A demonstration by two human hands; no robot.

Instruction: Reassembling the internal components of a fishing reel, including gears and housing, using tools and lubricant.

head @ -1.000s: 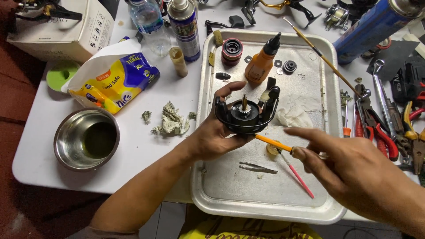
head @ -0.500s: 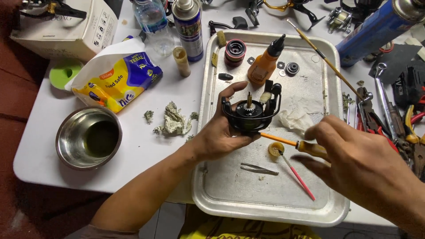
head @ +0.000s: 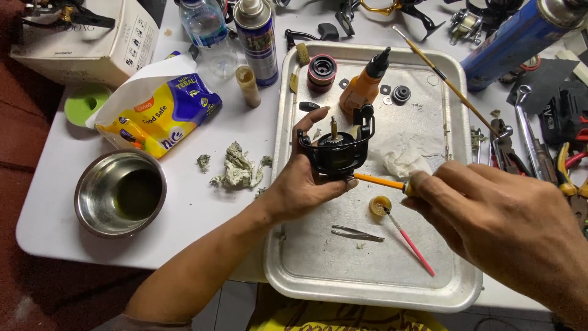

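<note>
A black fishing reel [head: 335,153] is gripped steady in the left hand [head: 300,184] above the metal tray [head: 367,288], so an orange-handled brush [head: 378,180], pinched in the right hand [head: 490,208], can reach its side.

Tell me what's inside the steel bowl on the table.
The steel bowl holds a dark greenish liquid pooled at the bottom; nothing floats on it. The liquid is murky, so anything beneath its surface cannot be seen.

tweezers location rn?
In the head view, the tweezers lie flat on the metal tray, lower middle, just below the small yellow cap and left of the pink stick.
</note>
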